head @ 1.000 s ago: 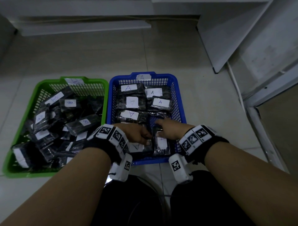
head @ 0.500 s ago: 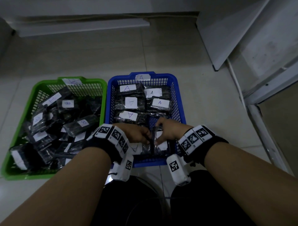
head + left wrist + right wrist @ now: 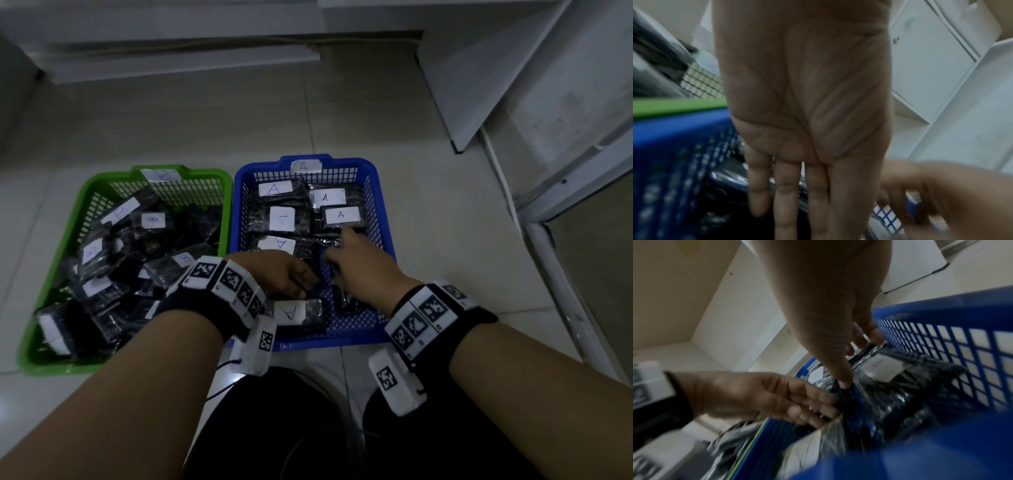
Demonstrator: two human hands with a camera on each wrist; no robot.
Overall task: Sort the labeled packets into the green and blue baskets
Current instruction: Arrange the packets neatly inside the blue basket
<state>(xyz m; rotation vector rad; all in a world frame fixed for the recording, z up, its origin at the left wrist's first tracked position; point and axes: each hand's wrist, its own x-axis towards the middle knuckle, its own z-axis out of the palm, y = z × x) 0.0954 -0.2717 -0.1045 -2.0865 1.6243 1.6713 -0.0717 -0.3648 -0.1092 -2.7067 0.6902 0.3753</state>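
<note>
1. Your right hand (image 3: 363, 270) is inside the blue basket (image 3: 383, 236); its fingers (image 3: 844, 379) pinch a dark packet (image 3: 869, 386) extending toward the basket's far wall.
2. Your left hand (image 3: 281, 274) lies alongside, fingers (image 3: 787, 194) straight, holding nothing.

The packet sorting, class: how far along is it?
Nearly done, it seems. Done: the green basket is piled with packets, and A-labeled packets lie in the blue basket, tagged A. In hand: both the left hand and right hand reach among the blue basket's packets; whether either has a grip on one is unclear. Left: no unsorted packets show on the floor.
</note>
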